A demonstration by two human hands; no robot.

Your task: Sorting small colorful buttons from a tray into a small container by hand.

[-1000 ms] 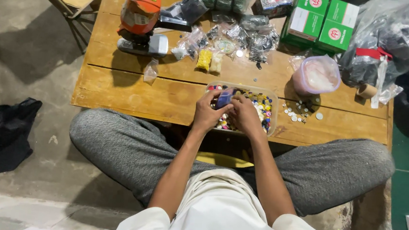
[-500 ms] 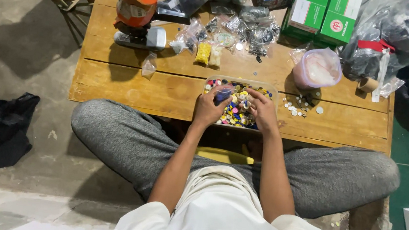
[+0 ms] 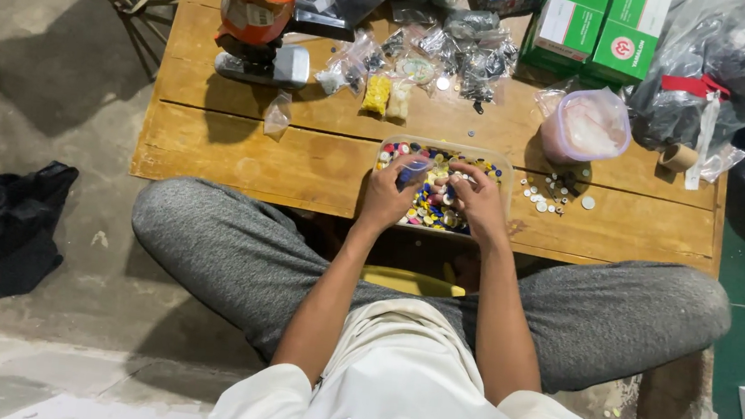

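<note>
- Fingers of the left hand point(image 3: 389, 195) pinch a small blue piece point(image 3: 412, 171) over a clear tray point(image 3: 388, 140) of mixed coloured buttons
- Right hand point(image 3: 480, 202) curls over the same tray, fingertips bunched; what it grips cannot be told
- Both forearms reach forward from the lap, hands close together at the wooden table point(image 3: 242, 147) edge
- Loose white buttons point(image 3: 549, 192) lie just right of the tray
- Green boxes point(image 3: 595, 26) with round red labels stand at the far edge, small clear bags point(image 3: 424, 55) beside them, an orange tool point(image 3: 260, 7) far left

Both hands point(image 3: 433, 197) over button tray point(image 3: 503, 163)
</note>
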